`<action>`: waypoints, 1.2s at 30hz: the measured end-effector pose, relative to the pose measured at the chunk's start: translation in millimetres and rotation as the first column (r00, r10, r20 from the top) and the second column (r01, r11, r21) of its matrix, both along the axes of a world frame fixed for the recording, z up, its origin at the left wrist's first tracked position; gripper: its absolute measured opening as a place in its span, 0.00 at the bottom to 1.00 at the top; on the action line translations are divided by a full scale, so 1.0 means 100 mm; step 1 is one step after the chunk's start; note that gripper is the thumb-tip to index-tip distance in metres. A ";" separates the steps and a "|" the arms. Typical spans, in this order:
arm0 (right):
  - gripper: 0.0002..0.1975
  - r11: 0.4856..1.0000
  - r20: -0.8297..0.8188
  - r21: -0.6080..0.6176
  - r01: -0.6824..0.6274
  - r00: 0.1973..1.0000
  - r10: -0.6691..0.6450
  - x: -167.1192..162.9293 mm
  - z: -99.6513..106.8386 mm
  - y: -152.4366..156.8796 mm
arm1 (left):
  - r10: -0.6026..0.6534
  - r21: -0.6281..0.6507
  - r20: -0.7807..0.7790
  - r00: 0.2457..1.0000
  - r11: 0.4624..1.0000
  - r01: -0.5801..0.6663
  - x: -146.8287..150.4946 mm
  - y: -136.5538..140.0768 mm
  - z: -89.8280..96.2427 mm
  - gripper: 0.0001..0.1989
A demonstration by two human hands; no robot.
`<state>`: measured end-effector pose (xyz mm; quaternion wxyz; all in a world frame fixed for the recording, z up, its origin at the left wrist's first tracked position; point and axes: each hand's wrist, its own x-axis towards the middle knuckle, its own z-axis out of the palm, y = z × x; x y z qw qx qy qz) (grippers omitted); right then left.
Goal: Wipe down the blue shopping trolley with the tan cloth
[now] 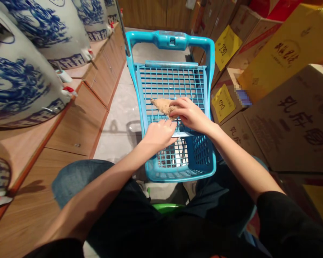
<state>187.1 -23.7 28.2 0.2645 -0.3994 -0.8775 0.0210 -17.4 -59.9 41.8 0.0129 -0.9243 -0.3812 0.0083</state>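
Head view: a blue mesh cart (171,65) stands mid-frame; at centre, the left hand (160,135) curls, whether its grip holds anything I cannot tell; the right hand (191,114), its grip pinching a tan piece (162,105), lies just above centre.

I read 230 on one o'clock's yellow price card (227,49), 490 on two o'clock's lower card (223,104). Three o'clock's cardboard carton (290,143) says 乳府.

The person's right hand (190,114) covers one end of a tan piece (161,104), while the curled left hand (160,134) hides its own palm. The left edge cuts off the nearest blue-and-white jar (18,86). Small print on the yellow 490 card (223,104) is unreadable, and dark clothing hides most of a green object (168,207).
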 end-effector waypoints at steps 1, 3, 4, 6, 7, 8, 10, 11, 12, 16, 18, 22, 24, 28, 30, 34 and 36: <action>0.22 1.000 -0.022 -0.010 0.027 0.999 -0.027 0.06 0.01 0.11 | 0.003 -0.002 0.002 1.000 1.000 -0.003 0.01 0.02 0.00 0.20; 0.20 0.992 -0.080 -0.034 0.119 0.989 -0.121 0.18 0.07 0.38 | 0.002 0.001 0.014 1.000 1.000 -0.002 0.02 0.08 0.01 0.18; 0.18 0.987 -0.112 -0.046 0.156 0.981 -0.161 0.19 0.10 0.51 | 0.002 0.007 0.020 1.000 1.000 -0.002 0.03 0.10 0.01 0.17; 0.18 0.981 -0.153 -0.072 0.181 0.970 -0.190 0.09 0.14 0.71 | 0.004 0.027 0.033 0.999 1.000 -0.005 0.04 0.17 0.01 0.18; 0.18 0.984 -0.152 -0.094 0.155 0.974 -0.168 -0.03 0.14 0.77 | 0.008 0.036 0.038 0.999 0.999 -0.009 0.04 0.20 0.01 0.18; 0.18 0.988 -0.146 -0.115 0.106 0.982 -0.122 -0.18 0.13 0.81 | 0.014 0.042 0.041 0.999 0.999 -0.016 0.05 0.24 0.01 0.18; 0.18 0.990 -0.124 -0.133 -0.036 0.992 0.019 -0.49 0.07 0.86 | 0.034 0.050 0.046 0.998 0.998 -0.037 0.05 0.31 0.00 0.18; 0.17 0.988 -0.115 -0.124 -0.093 0.990 0.079 -0.61 0.03 0.88 | 0.042 0.053 0.049 0.998 0.998 -0.045 0.04 0.34 -0.01 0.18; 0.15 0.987 -0.108 -0.109 -0.118 0.988 0.106 -0.68 0.01 0.92 | 0.046 0.056 0.053 0.998 0.997 -0.049 0.03 0.36 -0.01 0.18; 0.12 0.999 -0.117 -0.055 0.001 0.993 -0.007 -0.57 0.03 1.23 | 0.017 0.067 0.065 0.998 0.998 -0.022 0.00 0.41 -0.02 0.18; 0.13 0.996 -0.157 -0.051 0.077 0.984 -0.084 -0.46 0.06 1.37 | 0.009 0.068 0.060 0.998 0.998 -0.013 -0.01 0.42 -0.02 0.17; 0.14 0.990 -0.263 -0.106 0.093 0.957 -0.118 -0.52 -0.01 1.37 | 0.016 0.044 0.052 0.999 0.999 -0.018 0.00 0.43 0.00 0.17; 0.15 0.990 -0.276 -0.135 0.033 0.959 -0.069 -0.60 -0.06 1.27 | 0.017 0.028 0.054 0.998 0.999 -0.019 0.01 0.43 -0.01 0.17; 0.17 0.989 -0.271 -0.142 0.037 0.960 -0.075 -0.54 -0.05 1.21 | -0.004 0.033 0.069 0.998 0.999 0.002 0.01 0.40 -0.02 0.17; 0.17 0.988 -0.268 -0.120 0.101 0.955 -0.130 -0.42 -0.02 1.26 | -0.016 0.038 0.076 0.997 0.999 0.013 0.01 0.38 -0.02 0.17; 0.20 0.979 -0.271 -0.072 0.193 0.940 -0.205 -0.29 -0.02 1.29 | -0.028 0.038 0.076 0.997 0.999 0.025 0.01 0.35 -0.01 0.17; 0.21 0.976 -0.262 -0.068 0.206 0.940 -0.217 -0.31 -0.02 1.22 | -0.036 0.033 0.075 0.997 0.999 0.033 0.01 0.34 -0.02 0.18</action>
